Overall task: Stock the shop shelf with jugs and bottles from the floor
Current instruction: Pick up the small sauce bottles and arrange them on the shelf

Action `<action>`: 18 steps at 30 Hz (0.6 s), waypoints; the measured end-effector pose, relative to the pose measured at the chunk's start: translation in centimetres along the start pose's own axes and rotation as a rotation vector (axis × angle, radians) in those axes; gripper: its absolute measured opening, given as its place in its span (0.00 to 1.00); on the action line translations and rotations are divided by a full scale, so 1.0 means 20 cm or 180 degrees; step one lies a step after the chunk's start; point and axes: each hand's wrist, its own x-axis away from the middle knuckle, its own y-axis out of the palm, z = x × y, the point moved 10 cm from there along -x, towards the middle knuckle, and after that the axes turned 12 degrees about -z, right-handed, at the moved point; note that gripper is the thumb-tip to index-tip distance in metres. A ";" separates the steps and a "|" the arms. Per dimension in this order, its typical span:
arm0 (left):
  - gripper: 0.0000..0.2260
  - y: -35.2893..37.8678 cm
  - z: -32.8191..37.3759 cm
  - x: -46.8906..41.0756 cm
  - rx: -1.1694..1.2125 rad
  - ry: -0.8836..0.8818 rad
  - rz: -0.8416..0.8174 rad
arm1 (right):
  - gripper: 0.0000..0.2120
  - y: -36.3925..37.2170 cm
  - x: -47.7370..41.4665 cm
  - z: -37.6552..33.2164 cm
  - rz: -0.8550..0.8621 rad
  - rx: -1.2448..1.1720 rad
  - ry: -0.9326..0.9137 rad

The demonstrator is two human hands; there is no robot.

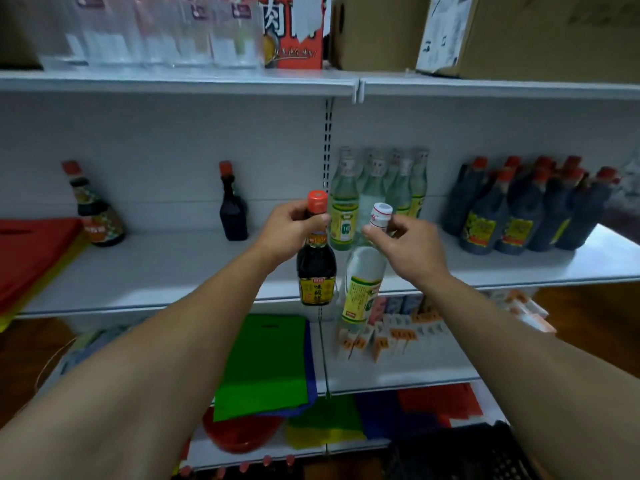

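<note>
My left hand (289,230) grips the neck of a dark soy sauce bottle (316,268) with a red cap and yellow label, held upright in front of the middle shelf (180,271). My right hand (408,247) holds a clear bottle (362,289) with a white cap and yellow-green label by its neck, tilted slightly. Both bottles hang just before the shelf's front edge, side by side. Behind them on the shelf stand several matching clear bottles (377,192).
Two dark bottles (98,213) (232,209) stand on the left of the shelf, a group of dark red-capped bottles (526,209) on the right. Red bags (31,251) lie far left. Green bags (266,362) and small boxes (391,334) fill the lower shelf. Cartons (519,32) sit on top.
</note>
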 end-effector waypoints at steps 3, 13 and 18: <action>0.09 0.02 0.02 -0.13 -0.0030 0.0000 0.0006 | 0.15 -0.08 -0.12 0.02 0.0088 0.0008 -0.0052; 0.03 0.14 -0.19 -0.47 -0.0206 -0.0204 0.0173 | 0.16 -0.21 -0.44 0.34 0.0261 0.0061 0.0256; 0.06 0.21 -0.28 -0.57 -0.0108 -0.0324 0.0237 | 0.16 -0.24 -0.50 0.45 0.0243 0.0047 0.0310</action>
